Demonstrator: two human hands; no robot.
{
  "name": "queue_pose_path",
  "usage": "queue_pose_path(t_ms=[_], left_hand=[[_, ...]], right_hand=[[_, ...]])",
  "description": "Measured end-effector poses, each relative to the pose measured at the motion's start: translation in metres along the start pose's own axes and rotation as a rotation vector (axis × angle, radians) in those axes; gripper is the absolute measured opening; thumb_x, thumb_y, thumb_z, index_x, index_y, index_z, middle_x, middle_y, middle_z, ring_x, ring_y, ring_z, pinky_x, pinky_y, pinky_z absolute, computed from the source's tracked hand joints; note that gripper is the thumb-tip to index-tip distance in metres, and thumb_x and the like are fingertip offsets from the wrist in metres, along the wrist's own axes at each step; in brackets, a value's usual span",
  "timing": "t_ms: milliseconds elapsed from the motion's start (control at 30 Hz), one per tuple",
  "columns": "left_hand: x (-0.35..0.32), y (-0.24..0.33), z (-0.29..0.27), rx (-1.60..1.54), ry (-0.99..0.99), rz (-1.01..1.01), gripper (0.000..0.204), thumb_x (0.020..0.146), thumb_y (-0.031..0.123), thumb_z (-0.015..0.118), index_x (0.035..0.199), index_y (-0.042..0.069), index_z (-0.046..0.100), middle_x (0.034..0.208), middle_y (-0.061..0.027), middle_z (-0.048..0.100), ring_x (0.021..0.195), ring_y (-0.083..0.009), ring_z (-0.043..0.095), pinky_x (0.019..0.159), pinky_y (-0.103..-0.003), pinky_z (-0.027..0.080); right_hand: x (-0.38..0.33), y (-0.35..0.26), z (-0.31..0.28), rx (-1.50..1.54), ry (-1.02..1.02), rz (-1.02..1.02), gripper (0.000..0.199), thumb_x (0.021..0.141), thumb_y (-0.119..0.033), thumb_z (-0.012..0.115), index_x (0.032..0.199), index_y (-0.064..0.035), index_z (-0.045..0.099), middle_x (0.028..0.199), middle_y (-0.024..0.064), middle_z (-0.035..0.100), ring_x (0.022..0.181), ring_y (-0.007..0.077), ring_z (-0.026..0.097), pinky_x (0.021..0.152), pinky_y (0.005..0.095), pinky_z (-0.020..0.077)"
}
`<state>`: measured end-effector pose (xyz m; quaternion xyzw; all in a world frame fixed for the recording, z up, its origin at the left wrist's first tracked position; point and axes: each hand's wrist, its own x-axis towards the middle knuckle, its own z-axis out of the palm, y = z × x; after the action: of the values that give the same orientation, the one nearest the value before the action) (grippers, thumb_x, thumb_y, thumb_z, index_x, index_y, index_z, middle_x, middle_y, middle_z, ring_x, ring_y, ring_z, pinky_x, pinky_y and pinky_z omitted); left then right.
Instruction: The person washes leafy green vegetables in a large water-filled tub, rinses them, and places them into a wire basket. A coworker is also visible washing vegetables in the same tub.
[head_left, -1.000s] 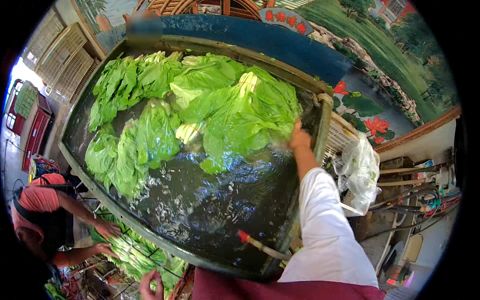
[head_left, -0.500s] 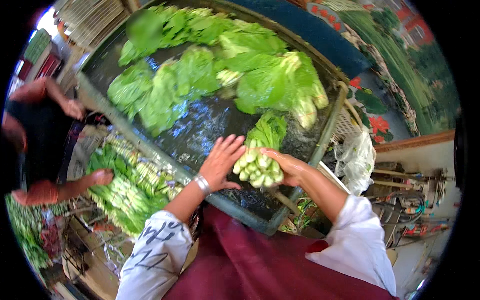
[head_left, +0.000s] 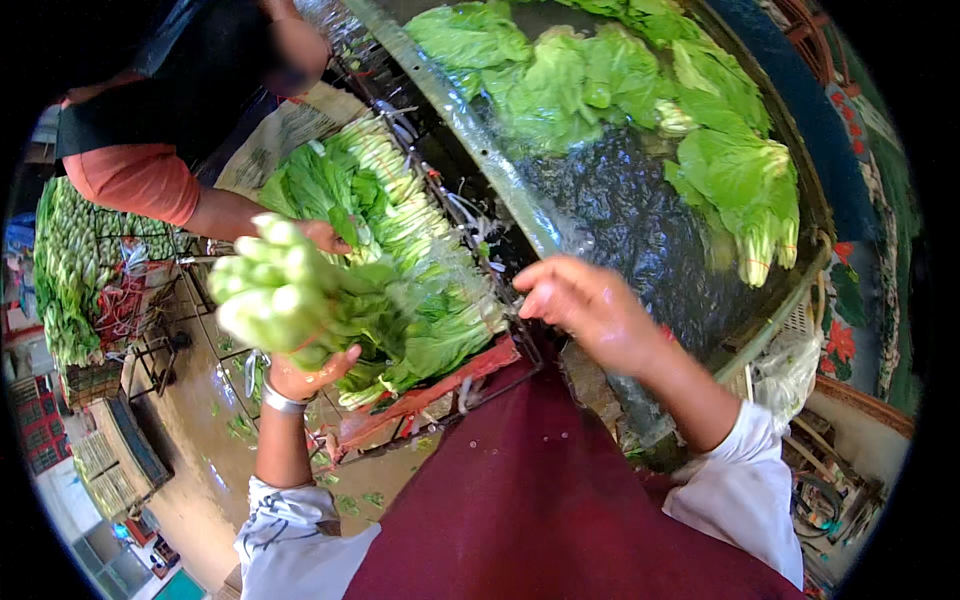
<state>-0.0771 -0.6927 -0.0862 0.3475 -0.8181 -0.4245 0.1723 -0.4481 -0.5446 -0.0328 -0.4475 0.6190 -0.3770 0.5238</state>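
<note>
My left hand (head_left: 308,372) grips a bundle of leafy greens (head_left: 275,290) by its pale stems, held over a crate stacked with washed greens (head_left: 410,260). My right hand (head_left: 585,305) hangs empty with fingers loosely spread at the metal rim of the water tub (head_left: 500,175). More greens (head_left: 720,160) float in the tub's dark water. I wear a maroon apron and white sleeves.
Another person in an orange sleeve and dark apron (head_left: 150,170) leans in at the upper left, a hand (head_left: 325,236) on the stacked greens. Further crates of greens (head_left: 70,270) stand at the far left on a wet floor. A plastic bag (head_left: 790,365) hangs at the right.
I have lifted the bundle out of the water and swung it left over the crate. My right hand has let go of it. The view has turned left.
</note>
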Motion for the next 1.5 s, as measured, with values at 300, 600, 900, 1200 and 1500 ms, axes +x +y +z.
queue_pose_path(t_ms=[300,600,900,1200,1500], left_hand=[[0.066,-0.171,0.174,0.253,-0.416,-0.301,0.101,0.059,0.023,0.088,0.147,0.021,0.040,0.130,-0.0217,0.054,0.118,-0.0393,0.057,0.099,-0.043,0.050],[0.059,-0.226,0.247,0.254,-0.484,-0.152,0.102,0.059,0.027,0.089,0.148,0.021,0.039,0.118,-0.0213,0.051,0.109,-0.0399,0.058,0.094,-0.045,0.051],[0.031,-0.249,0.298,0.289,-0.500,-0.163,0.119,0.052,0.017,0.095,0.151,0.010,0.030,0.130,-0.0256,0.047,0.120,-0.0436,0.048,0.106,-0.044,0.042],[0.044,-0.147,0.244,0.771,-0.537,-0.219,0.115,0.055,0.037,0.092,0.150,0.010,0.034,0.142,-0.0212,0.041,0.132,-0.0401,0.039,0.112,-0.048,0.034],[0.057,0.053,0.188,0.158,0.402,0.108,0.054,0.076,-0.002,0.070,0.129,-0.001,0.056,0.123,-0.0163,0.058,0.113,-0.0323,0.056,0.101,-0.044,0.044]], right_hand=[[0.001,0.120,0.105,-0.826,-0.182,-0.424,0.022,0.077,-0.021,0.072,0.093,-0.0064,0.068,0.098,0.0079,0.065,0.113,0.0289,0.060,0.108,0.0440,0.0419],[0.009,0.117,0.120,-0.892,-0.161,-0.342,0.016,0.072,-0.021,0.073,0.083,-0.0096,0.070,0.088,0.0036,0.068,0.084,0.0223,0.063,0.079,0.0368,0.0513],[-0.007,0.131,0.074,-0.538,0.027,-0.706,0.023,0.086,-0.021,0.066,0.105,-0.0077,0.069,0.116,0.0130,0.066,0.113,0.0335,0.060,0.101,0.0481,0.0461],[-0.122,0.271,-0.282,-0.711,1.130,0.862,0.137,0.060,-0.042,0.093,0.157,-0.0005,0.005,0.150,0.0284,0.033,0.135,0.0440,0.039,0.113,0.0462,0.0363],[-0.102,0.261,-0.234,0.025,0.778,0.940,0.083,0.076,-0.050,0.080,0.143,-0.0181,0.044,0.128,0.0204,0.062,0.113,0.0381,0.063,0.094,0.0488,0.0537]])
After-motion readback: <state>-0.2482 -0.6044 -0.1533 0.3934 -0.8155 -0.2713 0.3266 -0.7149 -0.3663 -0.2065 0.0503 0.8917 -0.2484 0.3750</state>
